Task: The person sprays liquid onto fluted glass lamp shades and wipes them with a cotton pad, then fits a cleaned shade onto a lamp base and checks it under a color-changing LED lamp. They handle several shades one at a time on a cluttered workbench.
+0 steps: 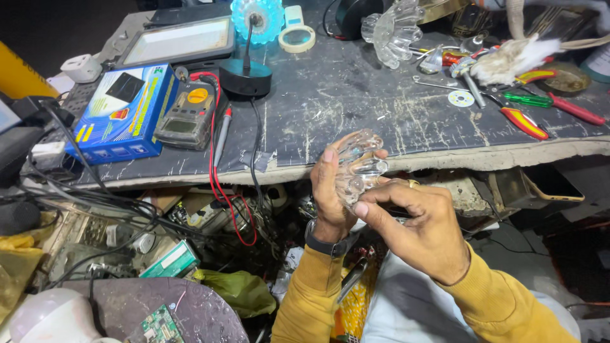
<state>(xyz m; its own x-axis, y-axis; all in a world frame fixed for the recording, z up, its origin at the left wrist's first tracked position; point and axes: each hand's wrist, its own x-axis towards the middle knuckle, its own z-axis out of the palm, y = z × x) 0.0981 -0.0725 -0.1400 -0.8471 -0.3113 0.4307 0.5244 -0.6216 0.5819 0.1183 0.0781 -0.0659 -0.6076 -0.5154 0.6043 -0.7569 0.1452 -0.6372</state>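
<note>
Head view looks down on a dark, scratched tabletop [356,108] with a frayed pale front edge; below it sits a shadowed tangle of cables and parts that we cannot sort out. Our left hand [333,190] and right hand [416,225] are both closed around a clear ribbed glass piece [359,168], held up in front of the tabletop's edge, well apart from a second clear glass piece [391,32] lying at the back of the tabletop. Left fingers wrap it from behind; right thumb and fingers pinch its lower side. Its lower part is hidden behind the right hand. A blue box [121,114] rests at the left beside a grey multimeter [187,117], whose red lead hangs over the edge. A black round lamp base [246,77] stands behind. At right lie red-handled pliers [524,122], a green screwdriver [528,100] and a feathery brush [511,58], partly cut off by the frame. A circuit board [162,325] lies on a round surface at lower left.
</note>
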